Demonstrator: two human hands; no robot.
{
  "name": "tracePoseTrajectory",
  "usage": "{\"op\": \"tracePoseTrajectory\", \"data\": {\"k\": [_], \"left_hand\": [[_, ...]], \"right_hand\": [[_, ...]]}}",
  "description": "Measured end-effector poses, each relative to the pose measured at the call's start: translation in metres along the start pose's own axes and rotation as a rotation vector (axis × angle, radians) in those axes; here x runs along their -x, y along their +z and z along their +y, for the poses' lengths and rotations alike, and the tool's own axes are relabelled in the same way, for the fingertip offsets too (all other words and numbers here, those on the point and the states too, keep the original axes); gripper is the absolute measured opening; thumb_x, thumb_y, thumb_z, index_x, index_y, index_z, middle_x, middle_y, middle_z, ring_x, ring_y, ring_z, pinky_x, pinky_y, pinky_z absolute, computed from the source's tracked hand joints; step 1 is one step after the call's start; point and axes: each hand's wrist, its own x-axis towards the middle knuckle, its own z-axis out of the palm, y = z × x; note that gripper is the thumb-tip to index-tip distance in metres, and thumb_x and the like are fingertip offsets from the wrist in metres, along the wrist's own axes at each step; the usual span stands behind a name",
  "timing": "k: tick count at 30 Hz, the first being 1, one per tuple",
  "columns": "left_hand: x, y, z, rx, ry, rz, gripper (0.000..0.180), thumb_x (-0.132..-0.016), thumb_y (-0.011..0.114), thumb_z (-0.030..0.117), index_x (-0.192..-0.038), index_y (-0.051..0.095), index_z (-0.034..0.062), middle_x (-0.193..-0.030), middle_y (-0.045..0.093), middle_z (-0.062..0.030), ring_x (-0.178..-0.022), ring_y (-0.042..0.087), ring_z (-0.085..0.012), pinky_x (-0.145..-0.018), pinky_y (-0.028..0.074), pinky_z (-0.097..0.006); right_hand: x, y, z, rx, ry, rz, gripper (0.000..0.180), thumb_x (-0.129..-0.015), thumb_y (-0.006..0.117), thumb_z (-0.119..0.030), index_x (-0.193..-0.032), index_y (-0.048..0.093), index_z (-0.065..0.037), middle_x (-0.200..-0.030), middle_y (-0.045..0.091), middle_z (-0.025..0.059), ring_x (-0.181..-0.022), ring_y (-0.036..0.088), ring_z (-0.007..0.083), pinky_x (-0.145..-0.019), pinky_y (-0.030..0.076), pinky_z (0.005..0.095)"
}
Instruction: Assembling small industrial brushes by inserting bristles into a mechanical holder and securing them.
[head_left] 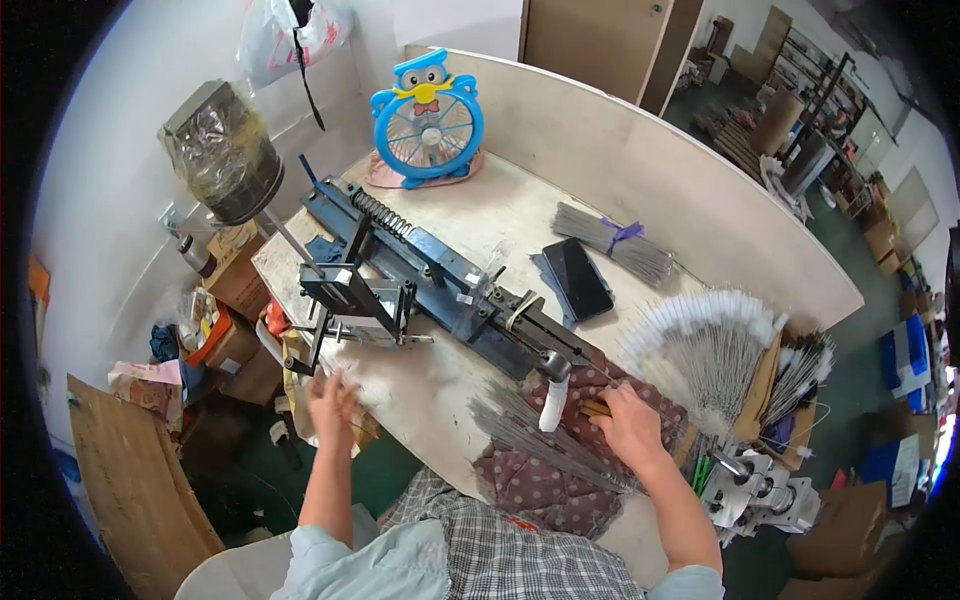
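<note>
My left hand (pixel 333 408) is at the table's left front edge, just below the crank (pixel 305 362) of a black metal frame. Its fingers are smeared by motion, so I cannot tell whether they grip anything. At the right, my right hand (pixel 632 427) closes on a small yellow-brown object (pixel 596 408), mostly hidden by the fingers. The near end of a long dark metal bench fixture (pixel 470 300) is beside it, with a white-wrapped handle (pixel 554 400). Thin grey wires (pixel 540 430) lie in a loose bundle on a dotted brown cloth (pixel 520 475).
White-tipped wire brushes (pixel 700 340) fan out at the right, near a silvery machine part (pixel 760 495). Behind the fixture are a phone (pixel 577 280), a wire bundle with a purple tie (pixel 610 240) and a blue owl-shaped fan (pixel 428 125). A plastic-covered motor (pixel 222 155) rises at left.
</note>
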Motion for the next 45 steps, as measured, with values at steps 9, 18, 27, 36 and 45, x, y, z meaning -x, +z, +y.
{"op": "tracePoseTrajectory", "data": {"k": [9,18,27,36,45], "left_hand": [[0.033,0.053,-0.015,0.124,-0.263,-0.092,0.050,-0.086,0.063,0.027,-0.128,0.042,0.0083,-0.107,0.060,-0.0084,-0.077,0.062,-0.0212,-0.067,0.048,-0.030],[0.009,0.090,-0.002,0.011,-0.520,-0.417,0.033,-0.085,0.063,0.040,-0.097,0.058,0.0098,-0.084,0.060,-0.0011,-0.074,0.060,-0.0135,-0.067,0.047,-0.029],[0.004,0.091,-0.005,0.017,-0.526,-0.379,0.022,-0.087,0.059,0.032,-0.089,0.061,0.0103,-0.075,0.061,0.0017,-0.070,0.058,-0.0103,-0.065,0.046,-0.027],[0.068,0.116,-0.037,0.113,-0.366,-0.527,0.017,-0.086,0.055,0.020,-0.078,0.056,0.0054,-0.067,0.057,-0.0046,-0.061,0.052,-0.0147,-0.059,0.042,-0.029],[0.197,0.229,-0.053,-0.110,-0.337,-1.124,0.021,-0.094,0.054,0.019,-0.089,0.062,0.0007,-0.079,0.062,-0.0047,-0.067,0.053,-0.0097,-0.063,0.043,-0.025]], "right_hand": [[0.000,0.003,-0.003,0.052,-0.025,0.042,0.026,-0.074,0.070,-0.020,-0.090,0.059,-0.003,-0.089,0.055,0.0110,-0.082,0.060,0.0299,-0.066,0.049,0.0398],[0.009,0.000,-0.003,0.094,-0.033,0.105,0.020,-0.071,0.072,-0.022,-0.075,0.062,-0.006,-0.078,0.055,0.0063,-0.075,0.060,0.0263,-0.062,0.049,0.0374],[0.021,-0.014,-0.014,0.139,-0.079,0.033,0.014,-0.075,0.069,-0.020,-0.079,0.062,-0.008,-0.079,0.053,0.0076,-0.071,0.060,0.0263,-0.059,0.049,0.0366],[0.044,-0.078,-0.010,-0.036,-0.112,0.257,0.027,-0.072,0.067,-0.001,-0.099,0.067,-0.009,-0.082,0.059,0.0074,-0.071,0.060,0.0256,-0.062,0.048,0.0343],[0.040,-0.072,0.030,-0.490,0.166,0.191,0.018,-0.083,0.064,-0.015,-0.095,0.066,-0.002,-0.078,0.063,0.0109,-0.073,0.060,0.0266,-0.066,0.047,0.0332]]}}
